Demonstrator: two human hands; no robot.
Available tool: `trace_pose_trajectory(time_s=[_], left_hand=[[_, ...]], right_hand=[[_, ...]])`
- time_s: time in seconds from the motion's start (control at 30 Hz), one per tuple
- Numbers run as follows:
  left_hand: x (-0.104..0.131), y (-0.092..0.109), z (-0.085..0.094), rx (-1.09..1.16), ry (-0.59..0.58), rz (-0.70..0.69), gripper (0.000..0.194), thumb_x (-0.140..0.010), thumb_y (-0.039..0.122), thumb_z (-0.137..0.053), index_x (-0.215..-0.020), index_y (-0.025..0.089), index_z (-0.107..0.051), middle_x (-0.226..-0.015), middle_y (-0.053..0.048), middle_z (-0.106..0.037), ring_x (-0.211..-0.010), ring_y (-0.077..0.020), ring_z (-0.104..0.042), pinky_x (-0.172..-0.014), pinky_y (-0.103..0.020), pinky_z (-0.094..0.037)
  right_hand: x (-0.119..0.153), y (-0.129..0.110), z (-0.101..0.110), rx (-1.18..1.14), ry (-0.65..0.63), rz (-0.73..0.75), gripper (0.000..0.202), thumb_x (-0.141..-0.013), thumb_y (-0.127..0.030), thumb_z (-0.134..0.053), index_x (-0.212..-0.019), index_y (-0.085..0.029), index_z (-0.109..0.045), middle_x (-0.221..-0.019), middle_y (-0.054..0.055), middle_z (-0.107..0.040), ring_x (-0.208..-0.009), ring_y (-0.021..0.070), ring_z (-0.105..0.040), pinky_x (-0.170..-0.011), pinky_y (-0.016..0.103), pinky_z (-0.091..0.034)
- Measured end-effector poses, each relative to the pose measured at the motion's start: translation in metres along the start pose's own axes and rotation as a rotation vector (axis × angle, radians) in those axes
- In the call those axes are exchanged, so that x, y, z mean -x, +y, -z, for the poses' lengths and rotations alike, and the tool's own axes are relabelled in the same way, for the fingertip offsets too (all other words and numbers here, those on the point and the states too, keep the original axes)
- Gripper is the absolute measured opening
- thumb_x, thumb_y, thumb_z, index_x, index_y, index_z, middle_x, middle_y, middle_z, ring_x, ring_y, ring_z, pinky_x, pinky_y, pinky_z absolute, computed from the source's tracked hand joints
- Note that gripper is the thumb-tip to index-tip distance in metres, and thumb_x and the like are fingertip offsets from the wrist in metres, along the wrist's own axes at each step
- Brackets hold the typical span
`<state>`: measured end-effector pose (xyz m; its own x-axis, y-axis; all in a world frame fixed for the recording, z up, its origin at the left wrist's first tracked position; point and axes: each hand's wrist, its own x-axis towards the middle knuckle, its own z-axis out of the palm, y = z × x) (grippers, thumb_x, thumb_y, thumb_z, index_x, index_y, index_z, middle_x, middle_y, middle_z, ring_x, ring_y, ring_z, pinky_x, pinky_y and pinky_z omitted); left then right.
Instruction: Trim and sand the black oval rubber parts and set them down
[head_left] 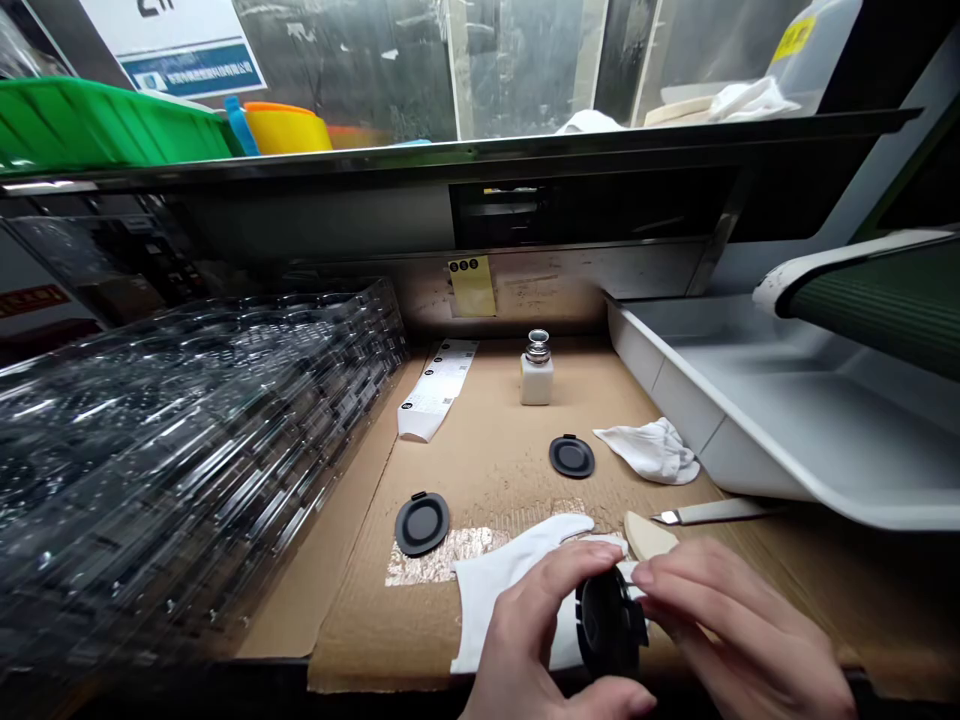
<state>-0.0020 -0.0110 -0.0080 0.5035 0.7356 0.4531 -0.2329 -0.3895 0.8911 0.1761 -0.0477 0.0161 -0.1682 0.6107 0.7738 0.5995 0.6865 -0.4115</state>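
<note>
Near the front edge, my left hand grips a round black plastic part by its rim, between thumb and fingers. My right hand is at the part's right side, its fingertips pinched together; what they hold, if anything, I cannot make out. Beneath both hands lies a white cloth glove. Two similar black oval parts, each with a small tab, rest on the cardboard: one at the left, another farther right. A beige wedge-shaped pad and a knife lie just beyond my right hand.
Stacked clear plastic trays fill the left side. A white-bodied bottle with a metal top stands on the cardboard, near a label strip and a crumpled white cloth. At right are a grey bin and a green conveyor belt.
</note>
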Motion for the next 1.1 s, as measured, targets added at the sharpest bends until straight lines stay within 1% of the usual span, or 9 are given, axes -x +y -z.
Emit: trace_pose_trajectory(time_s=[0.13, 0.23, 0.3, 0.43, 0.53, 0.63, 0.93, 1.0, 1.1], left_hand=[[-0.002, 0.006, -0.001, -0.150, 0.001, -0.093, 0.067, -0.065, 0.027, -0.072, -0.125, 0.032, -0.043, -0.122, -0.004, -0.057, -0.114, -0.0226, -0.051, -0.100, -0.035, -0.039], [-0.005, 0.010, -0.002, -0.234, -0.010, -0.139, 0.066, -0.065, 0.028, -0.071, -0.125, 0.030, -0.042, -0.121, -0.005, -0.058, -0.112, -0.0220, -0.052, -0.099, -0.034, -0.040], [-0.006, 0.010, -0.003, -0.277, -0.012, -0.161, 0.065, -0.066, 0.027, -0.070, -0.124, 0.029, -0.042, -0.120, -0.006, -0.059, -0.112, -0.0225, -0.052, -0.098, -0.035, -0.041], [-0.007, 0.010, -0.002, -0.331, -0.016, -0.190, 0.065, -0.066, 0.023, -0.069, -0.125, 0.026, -0.042, -0.119, -0.008, -0.059, -0.112, -0.0238, -0.052, -0.098, -0.037, -0.040], [-0.007, 0.012, -0.002, -0.350, -0.013, -0.167, 0.066, -0.065, 0.018, -0.067, -0.125, 0.027, -0.041, -0.119, -0.007, -0.059, -0.112, -0.0235, -0.052, -0.098, -0.036, -0.039], [-0.008, 0.014, -0.001, -0.363, -0.018, -0.152, 0.067, -0.065, 0.015, -0.066, -0.125, 0.029, -0.041, -0.119, -0.006, -0.059, -0.113, -0.0236, -0.051, -0.098, -0.037, -0.039], [-0.007, 0.011, 0.002, -0.381, -0.004, -0.140, 0.067, -0.063, 0.011, -0.064, -0.124, 0.027, -0.042, -0.119, -0.007, -0.058, -0.114, -0.0248, -0.049, -0.099, -0.039, -0.038], [-0.007, 0.011, 0.003, -0.379, 0.008, -0.130, 0.067, -0.062, 0.011, -0.065, -0.123, 0.027, -0.043, -0.119, -0.007, -0.058, -0.114, -0.0251, -0.049, -0.099, -0.040, -0.038], [-0.006, 0.011, 0.004, -0.388, 0.028, -0.116, 0.066, -0.062, 0.010, -0.063, -0.123, 0.027, -0.043, -0.119, -0.007, -0.058, -0.114, -0.0250, -0.049, -0.098, -0.040, -0.038]], right_hand=[[0.003, 0.001, 0.003, 0.013, -0.018, 0.015, 0.027, -0.074, -0.001, -0.053, -0.096, -0.015, -0.059, -0.082, 0.005, -0.062, -0.079, 0.0151, -0.058, -0.063, 0.025, -0.051], [0.009, 0.010, 0.006, 0.080, -0.062, 0.041, 0.027, -0.076, -0.002, -0.053, -0.099, -0.015, -0.058, -0.086, 0.006, -0.061, -0.082, 0.0146, -0.057, -0.067, 0.025, -0.050], [0.016, 0.025, 0.009, 0.242, -0.118, -0.016, 0.022, -0.080, -0.010, -0.052, -0.099, -0.019, -0.058, -0.090, 0.005, -0.062, -0.086, 0.0151, -0.057, -0.073, 0.027, -0.049], [0.034, 0.072, 0.021, 0.642, -0.279, -0.262, 0.020, -0.085, -0.029, -0.045, -0.092, -0.021, -0.062, -0.098, 0.005, -0.062, -0.091, 0.0194, -0.057, -0.077, 0.033, -0.048], [0.044, 0.100, 0.030, 0.671, -0.332, -0.298, 0.020, -0.083, -0.029, -0.046, -0.088, -0.019, -0.063, -0.096, 0.006, -0.063, -0.090, 0.0210, -0.058, -0.076, 0.034, -0.048], [0.045, 0.112, 0.034, 0.665, -0.386, -0.317, 0.015, -0.083, -0.026, -0.047, -0.083, -0.020, -0.061, -0.088, 0.004, -0.063, -0.083, 0.0174, -0.059, -0.074, 0.030, -0.047], [0.037, 0.106, 0.037, 0.649, -0.393, -0.381, 0.020, -0.086, -0.026, -0.038, -0.081, -0.021, -0.057, -0.080, 0.003, -0.061, -0.072, 0.0156, -0.059, -0.058, 0.025, -0.047], [0.031, 0.093, 0.038, 0.611, -0.377, -0.375, 0.022, -0.088, -0.026, -0.035, -0.088, -0.022, -0.057, -0.084, 0.002, -0.062, -0.074, 0.0139, -0.060, -0.060, 0.022, -0.048], [0.014, 0.059, 0.041, 0.480, -0.380, -0.310, 0.022, -0.090, -0.027, -0.034, -0.097, -0.023, -0.054, -0.088, 0.001, -0.061, -0.077, 0.0106, -0.060, -0.063, 0.018, -0.048]])
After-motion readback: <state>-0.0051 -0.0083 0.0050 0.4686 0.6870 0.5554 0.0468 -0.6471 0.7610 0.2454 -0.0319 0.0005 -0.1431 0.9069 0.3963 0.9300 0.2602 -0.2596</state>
